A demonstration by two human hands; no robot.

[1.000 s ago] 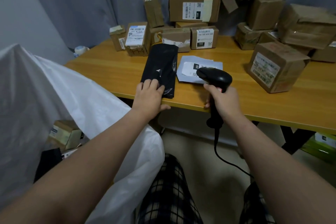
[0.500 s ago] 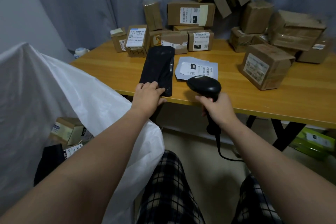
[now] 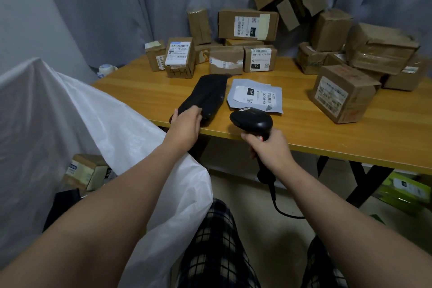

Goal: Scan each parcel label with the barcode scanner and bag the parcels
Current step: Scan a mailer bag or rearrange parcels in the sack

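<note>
wooden table ahead: at its near edge my left hand grips the black parcel; my right hand holds the scanner beside it. no label shows, so i risk bagging it unscanned.

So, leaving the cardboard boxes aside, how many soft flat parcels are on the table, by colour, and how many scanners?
Black soft parcel: 1, with the left hand on its near end
Grey soft parcel: 1
Barcode scanner: 1, held in the right hand
Total: 3
</note>
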